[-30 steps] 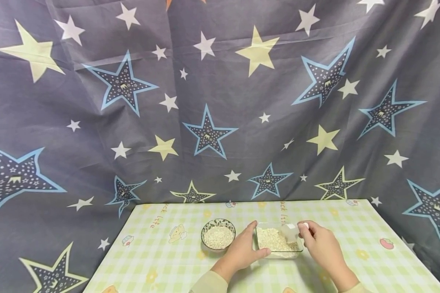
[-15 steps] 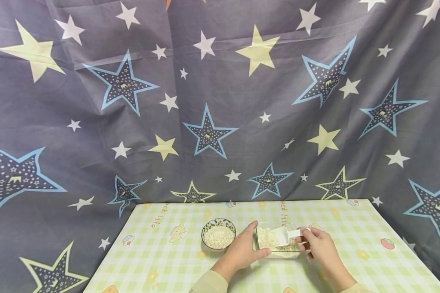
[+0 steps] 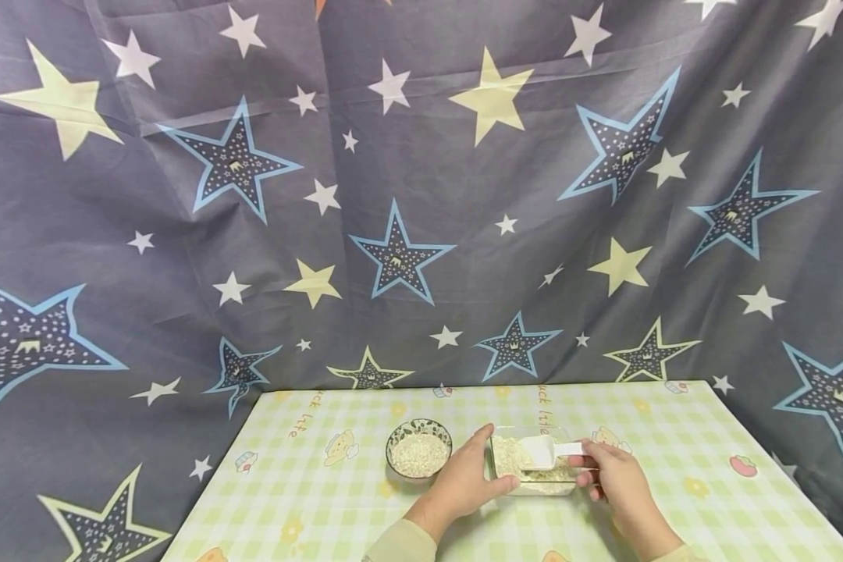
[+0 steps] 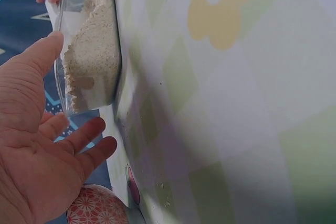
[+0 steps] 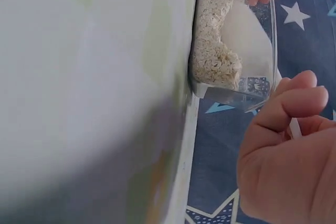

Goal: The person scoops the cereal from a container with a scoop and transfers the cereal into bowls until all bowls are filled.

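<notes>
A clear rectangular glass container with rolled oats stands on the table. My left hand holds its left end, thumb at the near rim and index finger toward the far corner; in the left wrist view, other fingers spread beyond the end wall. My right hand pinches the handle of a white scoop at the container's right side. The scoop's bowl lies inside, over the oats; whether it holds oats is unclear. In the right wrist view, the right fingers curl round the handle beside the glass.
A patterned bowl with oats stands left of my left hand; its outside looks red and white in the left wrist view. A green-and-white checked cloth covers the table. A dark star-print curtain hangs behind.
The scoop has gone from tilted steeply at the container's right side to lying flatter over the oats, farther left. My right hand has turned with it. My left hand stays in place.
</notes>
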`<state>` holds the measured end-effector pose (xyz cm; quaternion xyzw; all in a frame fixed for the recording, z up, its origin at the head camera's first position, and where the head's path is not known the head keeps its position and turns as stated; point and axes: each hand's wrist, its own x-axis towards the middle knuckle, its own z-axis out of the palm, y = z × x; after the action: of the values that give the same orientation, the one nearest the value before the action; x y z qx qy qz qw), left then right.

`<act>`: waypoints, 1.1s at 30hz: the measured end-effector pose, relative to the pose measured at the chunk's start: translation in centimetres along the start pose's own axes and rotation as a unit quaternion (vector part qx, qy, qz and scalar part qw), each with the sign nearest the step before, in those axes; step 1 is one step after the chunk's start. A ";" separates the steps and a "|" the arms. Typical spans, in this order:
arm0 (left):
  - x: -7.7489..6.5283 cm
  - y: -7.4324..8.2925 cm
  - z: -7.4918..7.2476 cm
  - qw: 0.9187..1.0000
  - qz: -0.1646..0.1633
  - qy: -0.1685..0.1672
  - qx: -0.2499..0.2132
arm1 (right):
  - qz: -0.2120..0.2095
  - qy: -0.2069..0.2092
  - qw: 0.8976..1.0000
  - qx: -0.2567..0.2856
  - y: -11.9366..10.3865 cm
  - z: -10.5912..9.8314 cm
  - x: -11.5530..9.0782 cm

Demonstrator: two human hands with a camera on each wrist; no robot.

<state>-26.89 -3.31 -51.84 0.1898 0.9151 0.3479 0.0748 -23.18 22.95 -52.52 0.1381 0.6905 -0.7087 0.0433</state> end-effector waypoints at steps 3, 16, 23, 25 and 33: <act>0.0 0.0 0.0 1.000 -0.001 -0.002 -0.004 | 0.013 -0.014 0.999 0.049 0.2 -0.5 0.2; 0.0 0.0 0.0 1.000 -0.002 -0.002 -0.002 | 0.043 -0.062 0.951 0.299 0.3 -2.2 0.4; -0.1 0.2 0.0 1.000 0.003 0.003 0.007 | 0.036 -0.070 0.948 0.309 0.4 -2.1 0.4; -0.1 0.3 0.0 1.000 0.008 0.006 0.013 | 0.034 -0.074 0.947 0.310 0.3 -2.1 0.5; -0.8 0.7 -0.8 0.999 0.034 0.028 0.013 | 0.034 -0.081 0.943 0.320 -0.1 -2.0 0.5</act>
<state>-26.19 -3.62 -50.80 0.2120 0.9142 0.3437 0.0352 -23.40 25.02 -52.53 0.1102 0.4168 -0.8990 0.0766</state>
